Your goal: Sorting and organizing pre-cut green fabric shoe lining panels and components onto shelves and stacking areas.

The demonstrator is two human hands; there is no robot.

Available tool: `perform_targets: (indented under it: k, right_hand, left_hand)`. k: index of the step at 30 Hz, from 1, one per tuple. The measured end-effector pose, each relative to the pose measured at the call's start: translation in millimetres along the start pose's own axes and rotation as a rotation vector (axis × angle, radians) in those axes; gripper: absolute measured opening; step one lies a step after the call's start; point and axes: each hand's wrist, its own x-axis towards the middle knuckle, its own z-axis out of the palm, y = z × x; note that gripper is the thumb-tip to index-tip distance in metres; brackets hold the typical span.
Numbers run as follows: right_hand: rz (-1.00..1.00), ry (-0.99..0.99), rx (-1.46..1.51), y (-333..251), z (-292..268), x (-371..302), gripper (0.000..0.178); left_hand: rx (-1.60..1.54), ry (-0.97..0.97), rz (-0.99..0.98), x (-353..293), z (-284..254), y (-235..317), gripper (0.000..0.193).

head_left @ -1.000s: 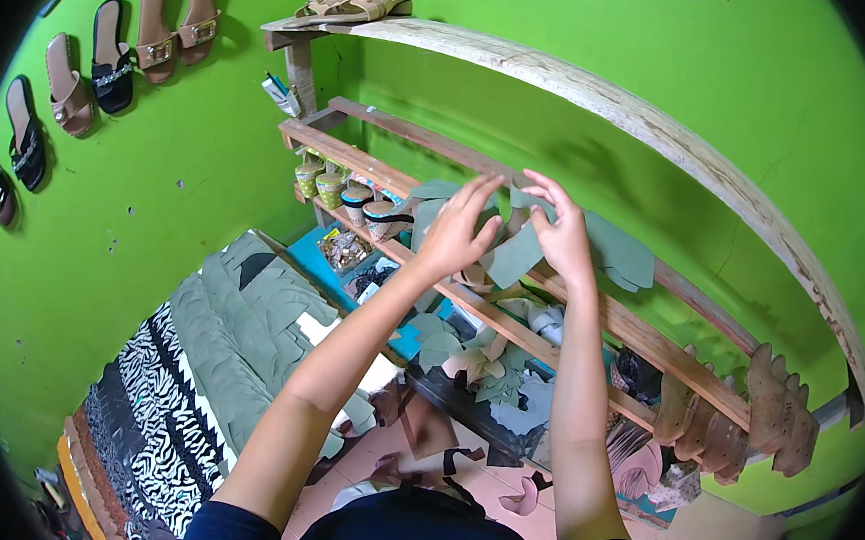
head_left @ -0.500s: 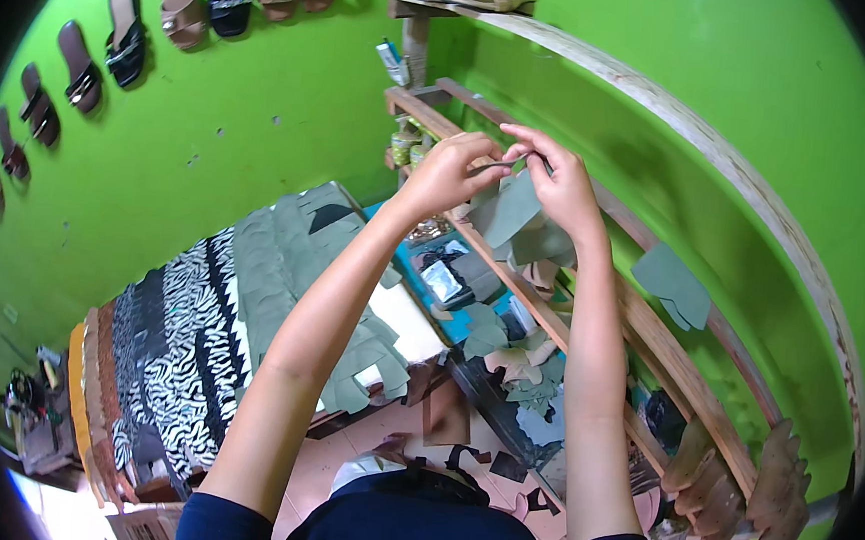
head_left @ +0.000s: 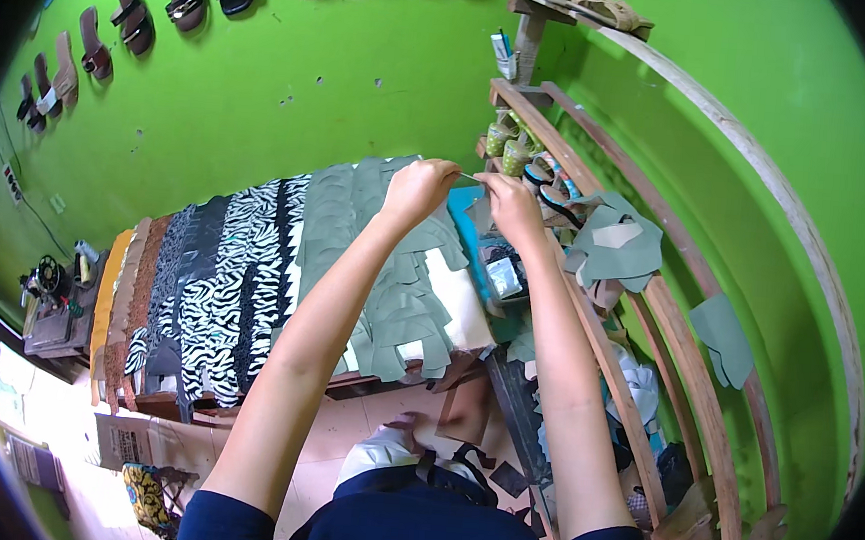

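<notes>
Held out in front of me at arm's length, my left hand (head_left: 421, 193) and my right hand (head_left: 511, 207) pinch a thin strip (head_left: 467, 177) from either end. Only a short length of it shows between the fingertips, so its material is hard to tell. Below and beyond my left hand, overlapping grey-green cut pieces (head_left: 389, 312) cover the right part of a table. More grey-green pieces (head_left: 630, 249) hang over the wooden rack (head_left: 699, 409), to the right of my right hand.
Rows of zebra-patterned pieces (head_left: 236, 286) and orange pieces (head_left: 113, 293) lie farther left on the table. A sewing machine (head_left: 48, 278) stands at the far left. Sandals (head_left: 134, 16) hang on the green wall; polka-dot shoes (head_left: 514, 155) sit on the rack.
My view has turned left, away from the rack. Both hands, still on the strip, have moved from in front of the grey-green pieces on the rack to over the table's far right corner.
</notes>
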Motion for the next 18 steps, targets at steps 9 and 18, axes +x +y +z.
perform_targets:
  k: [9,18]
  right_hand:
    - [0.462,-0.156,0.587,37,99,-45,0.017]
    - [0.560,-0.285,0.457,64,174,-121,0.018]
  left_hand:
    - [-0.241,-0.094,-0.450,-74,47,-91,0.023]
    - [-0.518,-0.282,-0.888,-159,132,-135,0.022]
